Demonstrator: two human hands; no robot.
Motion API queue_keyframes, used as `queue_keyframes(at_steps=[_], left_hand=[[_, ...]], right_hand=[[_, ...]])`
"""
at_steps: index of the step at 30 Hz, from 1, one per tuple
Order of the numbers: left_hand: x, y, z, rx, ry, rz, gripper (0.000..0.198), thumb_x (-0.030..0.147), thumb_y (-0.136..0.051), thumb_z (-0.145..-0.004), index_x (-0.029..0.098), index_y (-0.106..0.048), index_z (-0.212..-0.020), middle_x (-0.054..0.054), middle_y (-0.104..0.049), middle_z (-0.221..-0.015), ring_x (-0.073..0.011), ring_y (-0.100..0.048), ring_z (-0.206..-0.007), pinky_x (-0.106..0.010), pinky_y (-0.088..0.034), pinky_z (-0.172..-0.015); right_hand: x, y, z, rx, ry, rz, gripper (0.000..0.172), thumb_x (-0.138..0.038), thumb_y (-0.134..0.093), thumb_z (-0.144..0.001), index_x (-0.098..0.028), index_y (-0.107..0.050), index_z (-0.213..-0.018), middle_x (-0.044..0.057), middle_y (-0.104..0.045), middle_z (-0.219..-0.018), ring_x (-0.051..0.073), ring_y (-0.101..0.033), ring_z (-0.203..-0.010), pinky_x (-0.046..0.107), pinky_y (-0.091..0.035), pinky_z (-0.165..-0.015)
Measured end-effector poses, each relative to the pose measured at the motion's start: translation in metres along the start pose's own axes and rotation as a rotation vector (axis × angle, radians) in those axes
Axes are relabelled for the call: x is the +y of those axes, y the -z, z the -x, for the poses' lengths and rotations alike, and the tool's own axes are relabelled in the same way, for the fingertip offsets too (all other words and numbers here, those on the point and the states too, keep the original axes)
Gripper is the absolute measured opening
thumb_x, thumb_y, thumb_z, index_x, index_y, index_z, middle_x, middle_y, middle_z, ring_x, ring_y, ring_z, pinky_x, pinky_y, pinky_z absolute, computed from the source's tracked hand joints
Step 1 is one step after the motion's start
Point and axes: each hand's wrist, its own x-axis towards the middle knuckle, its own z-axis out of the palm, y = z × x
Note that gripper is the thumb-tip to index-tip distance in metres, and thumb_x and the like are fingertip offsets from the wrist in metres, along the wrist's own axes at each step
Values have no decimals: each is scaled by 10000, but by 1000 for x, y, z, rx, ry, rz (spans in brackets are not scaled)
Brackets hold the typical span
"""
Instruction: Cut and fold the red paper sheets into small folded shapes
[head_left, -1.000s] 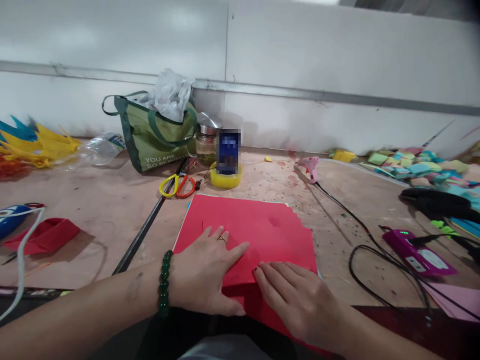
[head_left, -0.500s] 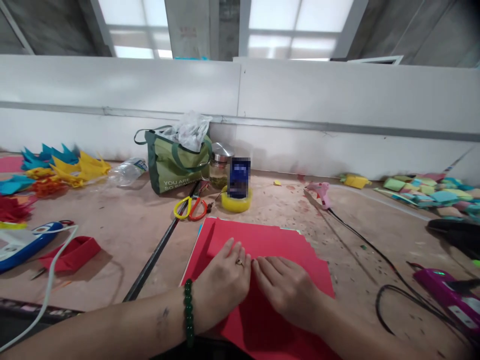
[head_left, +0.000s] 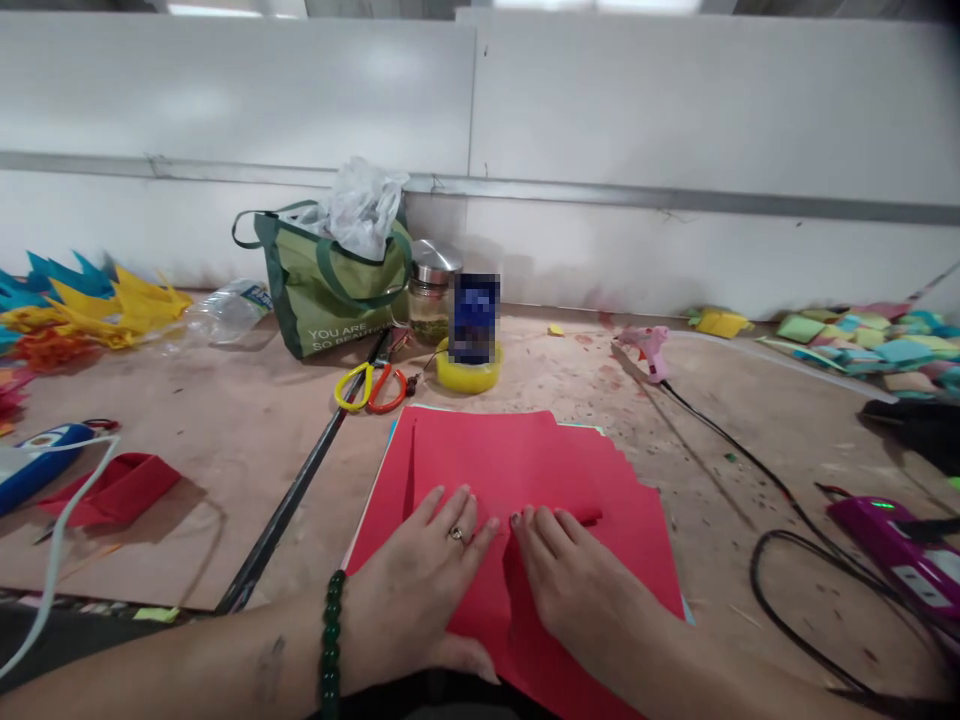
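Both hands flatten a fold in red paper.

Head view: half a second ago the hands met higher on the sheet; now the left hand (head_left: 420, 575) and right hand (head_left: 574, 580) lie open, palms down, holding nothing, pressing the red paper (head_left: 517, 470) on the tabletop (head_left: 225, 440), a flap now folded. Counted: one scissors (head_left: 365, 385), one green bag (head_left: 330, 285), one pink glue gun (head_left: 646, 347).

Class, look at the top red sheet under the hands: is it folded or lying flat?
Folded: the red sheet has a flap doubled over, pressed by left hand and right hand.
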Motion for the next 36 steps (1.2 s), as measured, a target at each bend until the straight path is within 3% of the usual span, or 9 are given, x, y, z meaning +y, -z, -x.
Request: queue_keyframes(at_steps=[5, 10, 16, 19, 23, 26, 29, 32, 36], left_hand=[[-7, 3, 7, 0, 27, 89, 1031, 852, -273, -725, 91, -428, -1404, -216, -523, -1359, -375, -439, -1280, -545, -261, -1083], [-9, 3, 28, -19, 83, 84, 1054, 870, -325, -692, 102, -433, -1406, -211, -526, -1364, -380, -457, -1256, -548, -290, -1053], [-13, 0, 67, 71, 162, -26, 955, 807, -412, -755, 138, -398, -1436, -150, -530, -1384, -350, -467, -1244, -482, -287, -1054], [-15, 7, 75, 98, 221, -37, 909, 791, -435, -762, 125, -478, -1379, -155, -555, -1352, -360, -470, -1227, -497, -300, -1040], [-9, 22, 57, 130, 363, 3, 813, 745, -430, -807, 75, -600, -1234, -210, -606, -1251, -392, -508, -1153, -550, -353, -974], [3, 23, 32, 100, 262, 120, 880, 753, -407, -811, 105, -425, -1407, -173, -502, -1401, -354, -455, -1254, -526, -320, -1051], [13, 14, 16, 13, 189, 233, 870, 735, -400, -830, 113, -369, -1437, -154, -487, -1422, -316, -462, -1272, -515, -282, -1104], [15, 8, 15, -29, 182, 280, 890, 749, -366, -831, 124, -323, -1462, -146, -425, -1470, -313, -408, -1333, -523, -262, -1125], [10, 8, 19, -89, 191, 310, 920, 791, -328, -804, 142, -346, -1456, -118, -372, -1495, -308, -389, -1356, -518, -282, -1128]], right_hand=[[12, 0, 26, 29, -95, 76, 402, 8, -521, -640, -12, -697, -1001, 203, -713, -963, 290, -616, -820, 408, -519, -713], [21, 5, 49, -18, -143, 138, 463, 64, -463, -611, -8, -683, -1012, 194, -711, -957, 275, -635, -811, 373, -558, -692], [23, -2, 63, -27, -203, 1, 529, 68, -445, -634, -51, -630, -1115, 141, -690, -1007, 235, -624, -838, 334, -562, -685], [31, -2, 63, -35, -249, -110, 552, 77, -449, -618, -88, -637, -1110, 101, -693, -949, 212, -610, -794, 319, -545, -665], [36, 13, 37, -63, -298, -173, 458, 40, -494, -671, -117, -670, -1064, 96, -692, -904, 235, -598, -804, 351, -520, -672], [24, 20, 5, 20, -188, -273, 438, -29, -540, -718, -95, -641, -1139, 129, -685, -1064, 251, -597, -924, 379, -512, -793], [7, 12, -12, 68, -65, -389, 429, -94, -550, -741, -73, -624, -1164, 149, -680, -1126, 242, -608, -974, 378, -514, -854], [1, -2, -4, 112, -91, -339, 436, -39, -530, -715, -74, -637, -1137, 132, -700, -1102, 231, -633, -977, 352, -538, -847], [12, -11, 30, 183, -183, -239, 528, 37, -446, -654, -110, -652, -1118, 89, -717, -1093, 228, -659, -971, 340, -573, -799]])
